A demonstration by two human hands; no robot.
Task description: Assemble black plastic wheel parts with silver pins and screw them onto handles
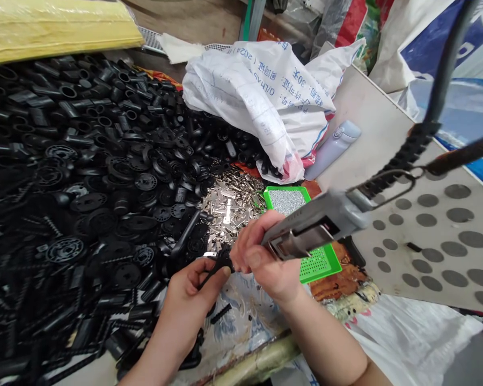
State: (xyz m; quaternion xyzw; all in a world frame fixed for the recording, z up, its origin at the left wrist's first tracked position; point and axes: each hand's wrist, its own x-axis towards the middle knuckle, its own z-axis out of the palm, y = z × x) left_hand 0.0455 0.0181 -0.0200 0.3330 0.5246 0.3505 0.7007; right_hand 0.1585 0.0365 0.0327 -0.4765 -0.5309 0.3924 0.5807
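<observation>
My left hand (197,287) is closed around a black plastic part (219,265), thumb on top of it. My right hand (265,257) wraps round a grey power screwdriver (317,222) that hangs from a black cord at the upper right. The tool's front end points down and left towards the black part; its tip is hidden by my fingers. Beyond my hands lies a pile of small silvery metal pieces (227,206). A green tray (337,265) with tiny silvery screws (287,199) stands partly behind the tool.
A large heap of black plastic parts (104,161) covers the left side. White printed sacks (257,91) lie behind. A lilac bottle (334,147) leans by a panel with round holes (426,225) on the right. A yellow stack (56,29) is at the top left.
</observation>
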